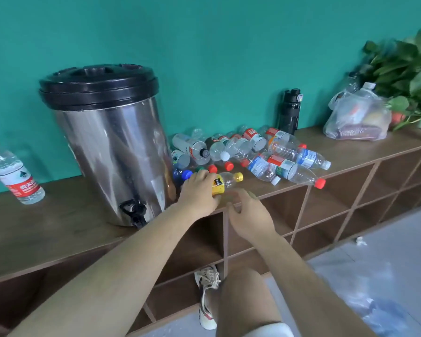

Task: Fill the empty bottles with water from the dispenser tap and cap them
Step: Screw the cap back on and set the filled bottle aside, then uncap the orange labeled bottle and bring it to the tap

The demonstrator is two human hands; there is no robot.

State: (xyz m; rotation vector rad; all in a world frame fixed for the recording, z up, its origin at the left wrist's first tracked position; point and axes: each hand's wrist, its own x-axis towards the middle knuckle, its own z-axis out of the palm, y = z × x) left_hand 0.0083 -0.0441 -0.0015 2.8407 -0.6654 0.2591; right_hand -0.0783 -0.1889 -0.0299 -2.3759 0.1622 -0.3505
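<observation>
1. Head view: a steel water dispenser with a black lid stands on the wooden shelf top, its black tap low at the front edge
2. The left hand grasps a small yellow-labelled bottle lying on its side just right of the dispenser, fingers curled over its lower half; the yellow cap is on and points right
3. The right hand hovers just below that bottle with fingers loosely curled and nothing visibly in it; blur hides whether the fingertips touch the bottle
4. Behind the hands, a pile of empty bottles lies against the teal wall, most of them capped
5. A red-capped bottle stands well left of the dispenser
6. Further right are a black flask, a plastic bag and a leafy plant
</observation>
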